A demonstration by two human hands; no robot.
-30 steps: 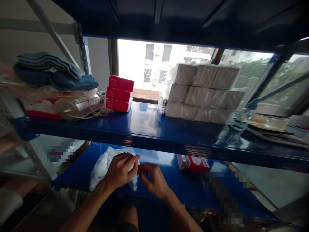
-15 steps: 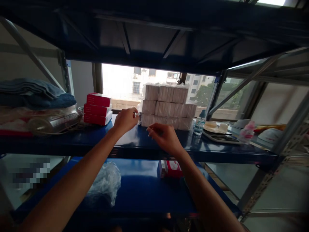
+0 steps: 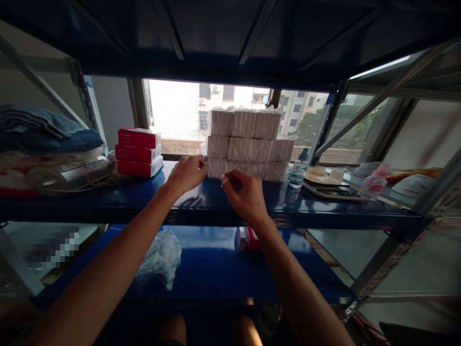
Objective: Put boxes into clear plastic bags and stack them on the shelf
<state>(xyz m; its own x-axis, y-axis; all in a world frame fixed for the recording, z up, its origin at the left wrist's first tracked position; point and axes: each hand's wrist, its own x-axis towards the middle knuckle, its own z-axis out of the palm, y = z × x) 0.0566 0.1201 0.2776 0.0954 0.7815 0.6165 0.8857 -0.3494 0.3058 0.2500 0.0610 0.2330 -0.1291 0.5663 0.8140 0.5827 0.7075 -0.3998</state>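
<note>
A stack of pale blocks wrapped in clear plastic point(image 3: 248, 149) stands on the blue shelf point(image 3: 201, 199) before the window. My left hand point(image 3: 189, 174) is closed, fingertips together, close to the stack's lower left corner. Slightly in front of the bottom row, my right hand point(image 3: 245, 193) curls with thumb and forefinger brought together. Whatever either hand pinches, if anything, is too small to make out. Whether the fingers touch the wrapping I cannot tell.
Red-and-white boxes point(image 3: 139, 153) are piled to the left, beside folded denim point(image 3: 46, 129). A clear bottle point(image 3: 297, 172), a scale point(image 3: 331, 190) and a pink spray bottle point(image 3: 375, 182) stand right. Below lie crumpled plastic point(image 3: 162, 257) and another box point(image 3: 247, 239).
The view has tilted and come slightly closer, so the shelf sits higher in the picture. My hands stay near the stack's lower left, the right one curled with its fingers closer together.
</note>
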